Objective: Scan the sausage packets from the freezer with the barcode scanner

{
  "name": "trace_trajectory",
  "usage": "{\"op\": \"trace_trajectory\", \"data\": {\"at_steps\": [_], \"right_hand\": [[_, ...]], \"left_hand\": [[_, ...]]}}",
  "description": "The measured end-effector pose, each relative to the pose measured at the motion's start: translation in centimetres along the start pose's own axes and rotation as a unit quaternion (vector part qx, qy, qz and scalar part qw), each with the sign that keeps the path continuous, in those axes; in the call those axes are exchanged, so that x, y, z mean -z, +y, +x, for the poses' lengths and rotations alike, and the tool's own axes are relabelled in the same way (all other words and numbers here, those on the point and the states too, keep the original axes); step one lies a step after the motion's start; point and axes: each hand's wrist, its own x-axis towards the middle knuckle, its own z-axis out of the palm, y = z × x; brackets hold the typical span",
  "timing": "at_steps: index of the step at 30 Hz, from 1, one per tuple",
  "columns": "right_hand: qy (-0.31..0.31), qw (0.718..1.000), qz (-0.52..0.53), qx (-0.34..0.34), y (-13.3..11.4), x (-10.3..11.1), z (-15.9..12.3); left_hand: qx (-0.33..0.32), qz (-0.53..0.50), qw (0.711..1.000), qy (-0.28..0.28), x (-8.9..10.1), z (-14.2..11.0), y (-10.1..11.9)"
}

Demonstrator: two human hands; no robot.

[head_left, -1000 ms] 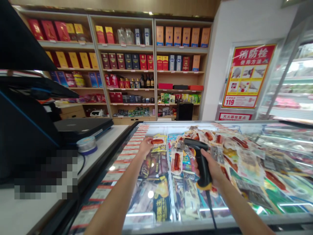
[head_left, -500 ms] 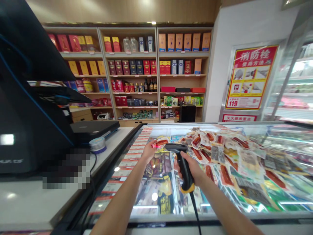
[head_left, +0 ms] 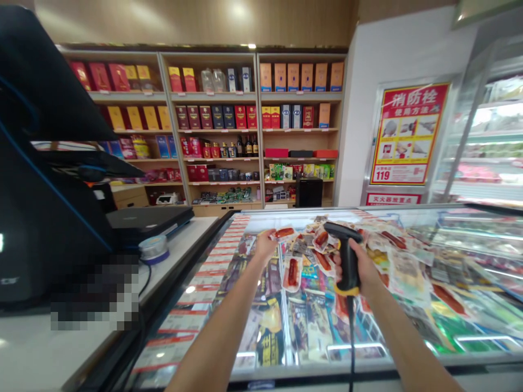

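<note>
You have one black-and-yellow pistol-shaped scanner (head_left: 348, 264) in your right hand (head_left: 361, 268) and one clear pack of reddish-brown sausage (head_left: 284, 233) in your left hand (head_left: 265, 243). Your top right shelf (head_left: 300, 97) carries six tall orange-and-blue boxes (head_left: 293, 77); your top middle shelf (head_left: 213, 98) carries two clear rounded bottles (head_left: 207, 80).

Wooden shelves (head_left: 220, 98) hold red, yellow and blue boxes, orange cartons (head_left: 293, 77) and dark bottles (head_left: 248, 146). A red fire-hydrant poster (head_left: 409, 133) hangs on the white wall (head_left: 358, 125) to their right. On the left, a tape roll (head_left: 153, 249) rests on a white table (head_left: 24, 351), near a flat black device (head_left: 149, 220) and a black screen (head_left: 53, 71).
</note>
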Motion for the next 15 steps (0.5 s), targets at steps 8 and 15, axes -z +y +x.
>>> {"op": "trace_trajectory", "data": {"at_steps": [8,15], "right_hand": [[0.082,0.992,0.004,0.092,-2.3,5.3,0.5],[0.084,0.992,-0.045,0.082,-0.9,4.5,0.9]], "left_hand": [[-0.019,-0.053,0.997,-0.052,-11.8,-1.5,4.6],[-0.016,-0.109,0.993,-0.05,-9.7,-3.0,4.3]]}}
